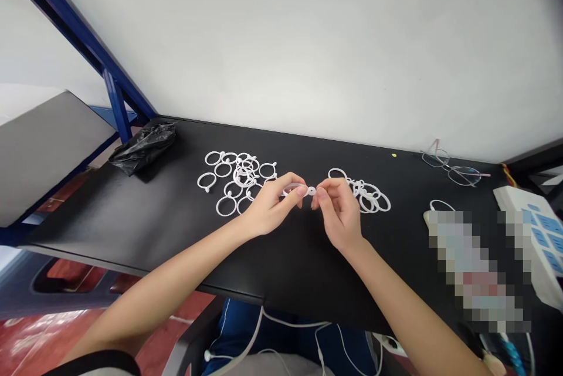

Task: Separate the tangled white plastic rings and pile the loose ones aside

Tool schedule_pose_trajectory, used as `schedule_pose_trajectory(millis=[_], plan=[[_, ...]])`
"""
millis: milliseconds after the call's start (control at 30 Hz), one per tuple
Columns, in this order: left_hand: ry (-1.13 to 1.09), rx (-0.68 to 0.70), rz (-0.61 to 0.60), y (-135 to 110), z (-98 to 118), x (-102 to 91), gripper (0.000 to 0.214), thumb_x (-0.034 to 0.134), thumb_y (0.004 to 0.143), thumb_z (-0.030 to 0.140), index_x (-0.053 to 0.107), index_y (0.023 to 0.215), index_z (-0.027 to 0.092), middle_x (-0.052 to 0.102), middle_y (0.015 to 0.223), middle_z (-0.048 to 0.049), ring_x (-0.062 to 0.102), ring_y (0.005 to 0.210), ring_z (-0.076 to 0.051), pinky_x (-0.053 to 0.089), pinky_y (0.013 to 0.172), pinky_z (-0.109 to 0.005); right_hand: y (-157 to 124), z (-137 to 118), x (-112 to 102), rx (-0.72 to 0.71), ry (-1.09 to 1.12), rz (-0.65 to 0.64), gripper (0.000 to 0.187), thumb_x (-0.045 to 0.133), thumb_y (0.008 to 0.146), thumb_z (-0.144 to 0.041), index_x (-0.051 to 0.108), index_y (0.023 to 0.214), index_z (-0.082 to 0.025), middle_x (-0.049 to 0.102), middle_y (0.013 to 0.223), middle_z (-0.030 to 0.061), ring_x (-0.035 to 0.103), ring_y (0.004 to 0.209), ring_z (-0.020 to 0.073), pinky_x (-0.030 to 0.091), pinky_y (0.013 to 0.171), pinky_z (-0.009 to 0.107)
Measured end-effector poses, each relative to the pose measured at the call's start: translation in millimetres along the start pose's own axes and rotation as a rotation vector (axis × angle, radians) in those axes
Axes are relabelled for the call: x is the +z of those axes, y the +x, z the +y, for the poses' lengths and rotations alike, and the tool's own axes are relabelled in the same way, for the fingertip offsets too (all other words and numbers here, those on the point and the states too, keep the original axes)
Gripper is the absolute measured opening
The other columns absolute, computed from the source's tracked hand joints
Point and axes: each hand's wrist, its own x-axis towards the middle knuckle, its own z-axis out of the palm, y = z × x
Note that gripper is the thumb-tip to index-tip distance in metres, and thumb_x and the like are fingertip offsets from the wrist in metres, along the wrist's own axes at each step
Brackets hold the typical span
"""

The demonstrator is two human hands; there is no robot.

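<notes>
while the left hand (276, 203) is pinching a white ring (291, 185) over the black table (303, 264), the right hand (339, 210) is gripping at its small eyelet (311, 191), where gentle, level pressure is probably serving best

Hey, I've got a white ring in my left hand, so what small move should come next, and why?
Perhaps firm up a pinch on the small loop with the right hand, the left hand holding steady: the left pinches the white ring beside that loop, and the right is at its other side, though whether it grips is unclear.
</notes>
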Motion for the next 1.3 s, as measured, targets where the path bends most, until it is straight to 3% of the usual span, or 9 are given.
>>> schedule_pose_trajectory(millis=[100,233,500,900,1300], plan=[[0.010,0.002,-0.008,-1,-1,0.3,0.042,0.039,0.097,0.054,0.059,0.095,0.017,0.059,0.071,0.0003,0.054,0.067,-0.013,0.043,0.063,-0.025,-6,4,2,-0.017,-0.083,-0.095,0.023,0.040,0.101,-0.037,0.049,0.086,-0.023,0.050,0.057,-0.0059,0.050,0.048,0.0103,0.042,0.050,0.025],[-0.006,0.014,-0.013,-1,-2,2.2,0.043,0.037,0.097,0.055,0.058,0.093,0.017,0.055,0.068,0.0013,0.050,0.064,-0.012,0.040,0.061,-0.025,-11,7,6,-0.030,-0.078,-0.102,0.025,0.037,0.102,-0.036,0.047,0.084,-0.023,0.047,0.056,-0.0065,0.047,0.045,0.0092,0.038,0.047,0.024],[-0.076,0.044,0.046,-3,-7,7.3,0.046,0.032,0.099,0.052,0.057,0.085,0.016,0.044,0.062,0.0032,0.042,0.060,-0.011,0.039,0.063,-0.026,-14,12,11,-0.044,0.007,-0.096,0.025,0.037,0.102,-0.037,0.046,0.083,-0.023,0.046,0.057,-0.0065,0.044,0.046,0.0097,0.041,0.050,0.026],[-0.108,0.034,0.069,-1,-9,8.2,0.042,0.036,0.098,0.045,0.057,0.079,0.014,0.051,0.071,0.0001,0.042,0.063,-0.011,0.034,0.057,-0.024,-18,15,15,-0.034,0.137,-0.103,0.022,0.039,0.102,-0.031,0.047,0.083,-0.023,0.040,0.055,-0.0085,0.040,0.045,0.0086,0.039,0.049,0.024],[-0.116,0.016,0.065,-1,-8,8.0,0.041,0.036,0.097,0.044,0.055,0.076,0.015,0.048,0.068,0.0013,0.041,0.063,-0.011,0.033,0.060,-0.025,-18,14,16,-0.023,0.167,-0.104,0.022,0.040,0.102,-0.030,0.048,0.084,-0.023,0.039,0.054,-0.0088,0.039,0.045,0.0082,0.038,0.048,0.024]])
